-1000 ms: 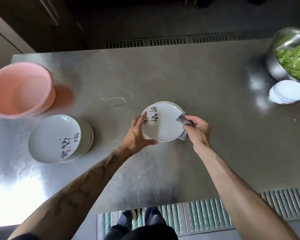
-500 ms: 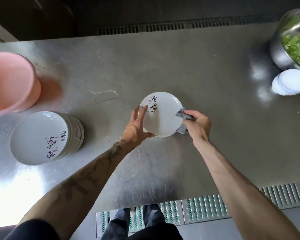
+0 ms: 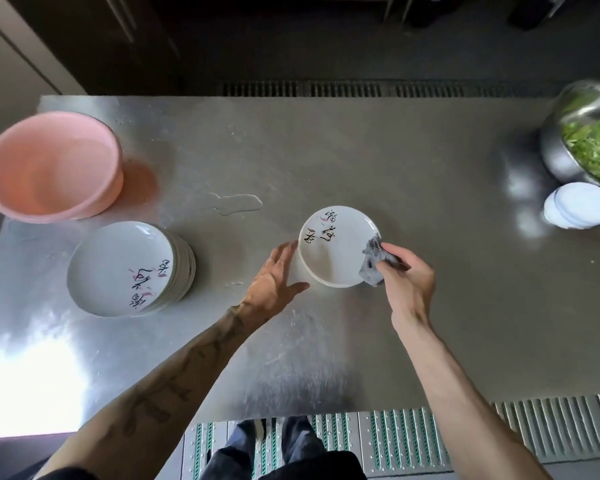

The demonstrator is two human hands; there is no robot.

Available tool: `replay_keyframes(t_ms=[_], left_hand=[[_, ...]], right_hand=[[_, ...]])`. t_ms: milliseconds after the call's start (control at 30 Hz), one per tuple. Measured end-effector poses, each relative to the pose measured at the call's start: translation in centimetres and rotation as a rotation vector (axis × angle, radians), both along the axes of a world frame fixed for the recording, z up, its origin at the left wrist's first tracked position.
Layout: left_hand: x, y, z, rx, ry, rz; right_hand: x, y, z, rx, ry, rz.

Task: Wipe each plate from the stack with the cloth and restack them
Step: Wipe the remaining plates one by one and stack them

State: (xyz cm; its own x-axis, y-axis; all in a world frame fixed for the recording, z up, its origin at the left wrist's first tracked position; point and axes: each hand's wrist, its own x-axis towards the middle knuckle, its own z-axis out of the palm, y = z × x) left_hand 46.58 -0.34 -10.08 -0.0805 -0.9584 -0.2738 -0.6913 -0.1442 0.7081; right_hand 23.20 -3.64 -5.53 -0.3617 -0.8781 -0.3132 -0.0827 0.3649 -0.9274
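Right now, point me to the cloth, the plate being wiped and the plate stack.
cloth (image 3: 370, 264), head view, grey bunch at the plate's right rim.
plate being wiped (image 3: 333, 263), head view, bare white middle.
plate stack (image 3: 118, 268), head view, top plate's face.

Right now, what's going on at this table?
A person wipes a white plate with a grey cloth pinched in the right hand at the plate's right rim. The left hand, fingers straight, sits at its left edge. The stack of plates waits further left, beside a pink basin.
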Motion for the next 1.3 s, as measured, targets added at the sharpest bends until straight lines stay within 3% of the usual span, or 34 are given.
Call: replay_keyframes(t_ms=[133, 300, 400, 500, 567, 867, 1067, 1300], left_hand=[[4.6, 4.3, 2.8, -0.151, -0.035, 0.053], [13.9, 10.1, 5.7, -0.367, -0.182, 0.448], [19.8, 12.0, 6.1, -0.272, -0.372, 0.622], [23.7, 12.1, 5.7, 0.026, -0.472, 0.609], [25.0, 11.8, 5.4, 0.121, -0.417, 0.607], [25.1, 11.3, 4.5, 0.033, -0.383, 0.731], [25.0, 12.1, 4.6, -0.062, -0.129, 0.915], [22.8, 12.8, 7.0, -0.004, 0.189, 1.063]], right_hand=[[4.0, 1.1, 0.4, 0.008, -0.037, 0.1], [9.3, 2.8, -0.5, 0.099, -0.112, 0.234], [11.9, 4.1, -0.8, 0.104, -0.128, 0.285], [13.5, 5.2, -1.4, 0.133, -0.112, 0.304], [14.1, 5.8, -1.7, 0.148, -0.105, 0.315], [14.7, 7.9, -1.8, 0.178, -0.05, 0.32], [14.8, 8.3, -1.3, 0.168, -0.063, 0.323], [14.8, 8.3, -0.3, 0.144, -0.077, 0.316]])
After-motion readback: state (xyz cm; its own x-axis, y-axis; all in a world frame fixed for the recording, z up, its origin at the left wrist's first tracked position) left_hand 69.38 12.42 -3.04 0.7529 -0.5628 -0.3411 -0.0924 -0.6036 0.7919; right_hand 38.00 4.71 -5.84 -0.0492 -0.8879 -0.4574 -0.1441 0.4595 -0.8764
